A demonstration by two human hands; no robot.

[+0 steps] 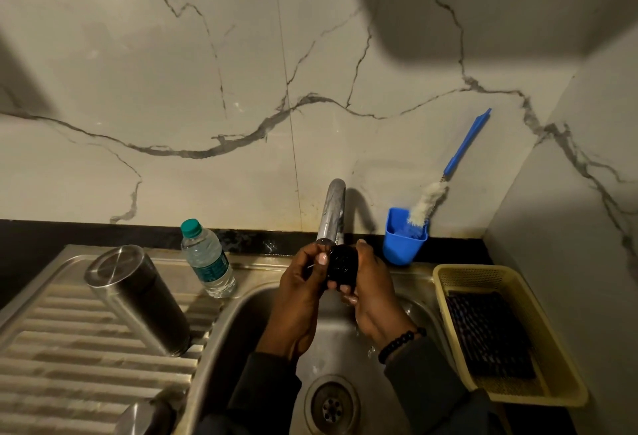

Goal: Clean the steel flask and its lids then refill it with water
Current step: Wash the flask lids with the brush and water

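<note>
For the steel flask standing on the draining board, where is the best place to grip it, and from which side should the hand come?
Grip the steel flask around the middle of its dark body, coming from its right, sink-facing side. It stands upside down, flat base up, so the smooth round wall is probably the only graspable part. The left hand is nearest, though both hands now hold a black lid.

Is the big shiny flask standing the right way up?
No, upside down: the steel flask stands on the ribbed steel draining board, its flat closed base facing up.
</note>
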